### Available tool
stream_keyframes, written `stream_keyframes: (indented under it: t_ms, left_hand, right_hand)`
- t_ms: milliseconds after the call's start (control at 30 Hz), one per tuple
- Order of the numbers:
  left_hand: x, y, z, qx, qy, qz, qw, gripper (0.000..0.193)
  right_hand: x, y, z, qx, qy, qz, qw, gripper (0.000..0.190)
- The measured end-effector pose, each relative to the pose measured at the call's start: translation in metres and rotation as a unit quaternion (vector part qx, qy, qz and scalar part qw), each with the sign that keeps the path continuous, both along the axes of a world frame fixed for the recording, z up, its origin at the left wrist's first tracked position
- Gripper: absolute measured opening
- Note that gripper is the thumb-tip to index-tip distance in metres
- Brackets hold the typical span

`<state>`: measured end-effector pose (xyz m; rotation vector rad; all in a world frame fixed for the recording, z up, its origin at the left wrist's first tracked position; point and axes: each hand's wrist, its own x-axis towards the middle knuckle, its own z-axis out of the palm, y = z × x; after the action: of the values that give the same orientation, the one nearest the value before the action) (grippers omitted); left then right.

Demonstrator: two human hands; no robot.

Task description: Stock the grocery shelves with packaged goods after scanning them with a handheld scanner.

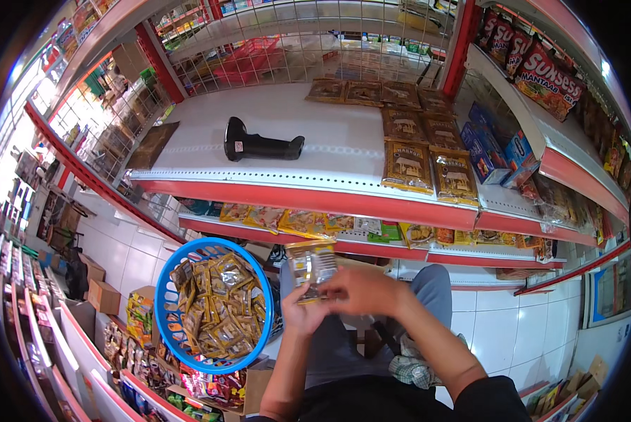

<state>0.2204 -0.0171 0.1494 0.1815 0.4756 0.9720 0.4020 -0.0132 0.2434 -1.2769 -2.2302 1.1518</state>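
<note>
My left hand (303, 310) grips the lower edge of a brown and gold sachet packet (311, 264), held upright above my lap. Against the packet's lower right side lies my right hand (355, 290), blurred, its fingers bent; whether it holds the packet too is unclear. To the left stands a blue plastic basket (162, 322) full of similar sachets (225, 311). On the white shelf (341, 142) before me, flat packets of coffee (407, 164) lie in rows at the right. A black handheld barcode scanner (262, 147) lies on its side left of them.
Blue boxes (486, 153) stand right of the coffee packets. A brown packet (154, 145) lies at the shelf's left end. Below, a lower shelf holds yellow food packets (299, 221). Wire mesh (305, 47) backs the shelf. Cardboard boxes (103, 296) stand on the floor at left.
</note>
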Motion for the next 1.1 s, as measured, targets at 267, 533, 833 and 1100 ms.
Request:
stream_keyframes:
  t_ms: [267, 533, 833, 1100]
  left_hand:
    - [-0.002, 0.016, 0.032, 0.121, -0.116, 0.088, 0.982, 0.085]
    - [-0.011, 0.032, 0.041, 0.153, -0.164, 0.082, 0.971, 0.089]
    - [0.053, 0.062, 0.08, 0.228, -0.231, -0.014, 0.946, 0.085]
    - [0.147, 0.057, 0.108, 0.225, -0.157, -0.125, 0.953, 0.089]
  right_hand:
    - [-0.061, 0.207, 0.058, 0.387, -0.118, -0.33, 0.853, 0.059]
    - [-0.047, 0.217, 0.058, 0.246, -0.107, -0.229, 0.936, 0.06]
    - [0.046, -0.066, 0.068, 0.048, 0.384, -0.341, 0.857, 0.047]
    - [0.069, -0.133, 0.017, -0.006, 0.49, -0.404, 0.772, 0.037]
